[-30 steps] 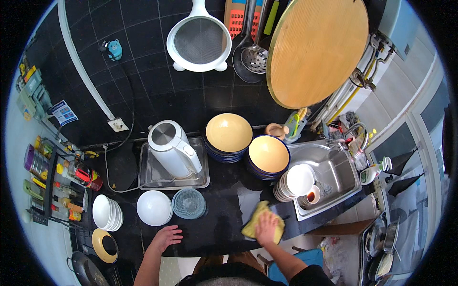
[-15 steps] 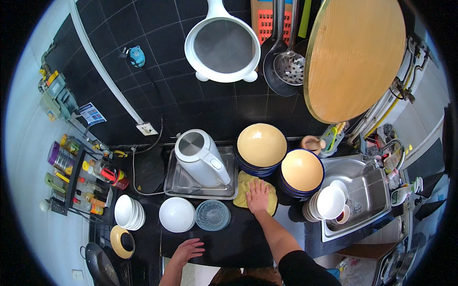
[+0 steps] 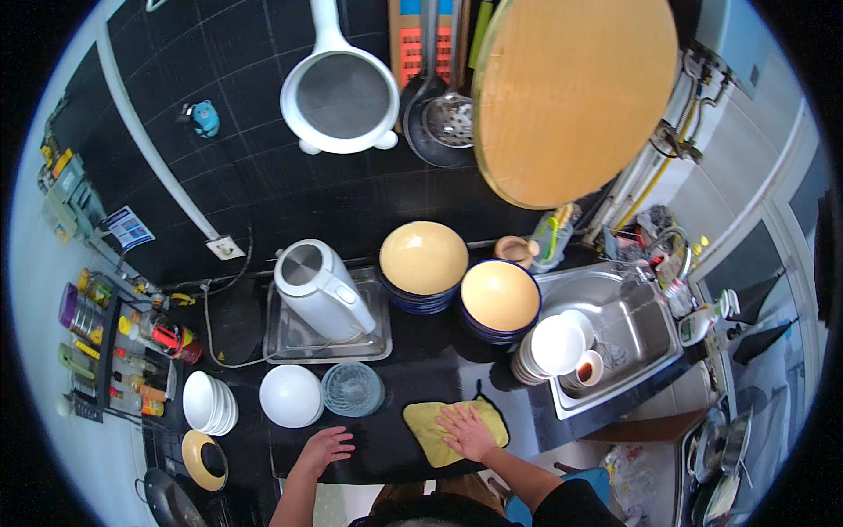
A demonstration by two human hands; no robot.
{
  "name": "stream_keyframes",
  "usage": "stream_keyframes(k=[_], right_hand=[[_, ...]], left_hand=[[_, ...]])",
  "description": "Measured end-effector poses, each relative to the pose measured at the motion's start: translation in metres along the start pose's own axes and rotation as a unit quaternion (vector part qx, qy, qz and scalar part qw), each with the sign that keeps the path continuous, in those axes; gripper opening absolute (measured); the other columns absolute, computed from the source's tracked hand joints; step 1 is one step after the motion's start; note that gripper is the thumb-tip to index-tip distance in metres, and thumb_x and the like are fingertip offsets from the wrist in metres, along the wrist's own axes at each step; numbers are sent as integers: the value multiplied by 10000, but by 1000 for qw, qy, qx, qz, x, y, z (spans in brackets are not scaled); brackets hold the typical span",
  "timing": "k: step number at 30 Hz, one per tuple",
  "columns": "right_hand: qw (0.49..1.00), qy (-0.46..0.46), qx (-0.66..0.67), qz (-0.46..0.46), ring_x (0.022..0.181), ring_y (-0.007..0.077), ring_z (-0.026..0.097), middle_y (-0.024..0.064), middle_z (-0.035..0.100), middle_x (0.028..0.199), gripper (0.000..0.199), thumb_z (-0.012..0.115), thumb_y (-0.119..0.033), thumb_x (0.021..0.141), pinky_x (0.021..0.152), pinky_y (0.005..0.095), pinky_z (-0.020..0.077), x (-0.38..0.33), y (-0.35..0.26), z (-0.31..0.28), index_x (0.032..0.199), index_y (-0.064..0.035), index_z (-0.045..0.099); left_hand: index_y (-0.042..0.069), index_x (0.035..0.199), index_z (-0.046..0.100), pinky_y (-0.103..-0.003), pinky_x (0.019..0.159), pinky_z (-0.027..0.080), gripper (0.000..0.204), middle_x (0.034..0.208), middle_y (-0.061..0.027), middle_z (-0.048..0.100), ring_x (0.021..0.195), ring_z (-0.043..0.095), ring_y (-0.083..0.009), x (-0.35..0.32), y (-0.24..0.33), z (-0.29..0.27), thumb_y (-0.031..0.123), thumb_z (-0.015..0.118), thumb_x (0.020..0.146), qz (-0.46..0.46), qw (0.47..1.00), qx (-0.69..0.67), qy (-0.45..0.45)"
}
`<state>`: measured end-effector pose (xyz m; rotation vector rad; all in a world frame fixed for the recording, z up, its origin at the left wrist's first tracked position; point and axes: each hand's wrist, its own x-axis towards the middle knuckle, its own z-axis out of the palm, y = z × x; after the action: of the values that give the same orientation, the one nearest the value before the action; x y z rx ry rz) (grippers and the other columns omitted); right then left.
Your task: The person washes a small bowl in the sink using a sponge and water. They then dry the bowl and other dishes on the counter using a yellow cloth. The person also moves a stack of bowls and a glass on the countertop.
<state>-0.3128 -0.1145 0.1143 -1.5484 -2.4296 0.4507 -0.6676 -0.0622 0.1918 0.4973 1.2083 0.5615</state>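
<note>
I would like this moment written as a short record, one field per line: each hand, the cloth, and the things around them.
Left hand: empty, fingers spread, near the front edge of the black counter; contact unclear
Right hand: open, palm down on the yellow cloth
Cloth state: spread out on the counter
Nearest left hand: glass bowl, with a white bowl to its left
Farther back: white kettle on a metal tray
Right side: sink
</note>
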Motion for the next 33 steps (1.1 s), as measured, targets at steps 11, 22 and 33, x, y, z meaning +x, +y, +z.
stream_keyframes(k=[11, 22, 33], right_hand=[[912, 126, -126, 368, 1270, 316, 190, 116, 270, 1361, 563, 433, -319, 818, 1037, 455, 105, -94, 72, -24, 1279, -15, 324], [981, 62, -30, 183, 1258, 344, 205, 124, 297, 1344, 580, 503, -356, 785, 1027, 466, 128, -61, 39, -17, 1266, -68, 357], [953, 171, 203, 146, 915, 279, 551, 154, 518, 1100, 431, 588, -212, 775, 826, 333, 419, 5, -2, -27, 1143, -25, 463]], left_hand=[[-24, 1193, 396, -407, 778, 481, 391, 1131, -195, 503, 937, 561, -310, 6, 6, 31, 100, 464, 829, -14, 995, 77, -62], [-8, 1254, 288, -409, 801, 470, 523, 1202, -200, 436, 963, 549, -320, 16, 4, 32, 143, 533, 817, -44, 998, 0, -42], [197, 1284, 181, -548, 811, 408, 716, 1307, -126, 222, 1116, 334, -451, 62, 5, 48, 230, 623, 721, 60, 980, -177, 74]])
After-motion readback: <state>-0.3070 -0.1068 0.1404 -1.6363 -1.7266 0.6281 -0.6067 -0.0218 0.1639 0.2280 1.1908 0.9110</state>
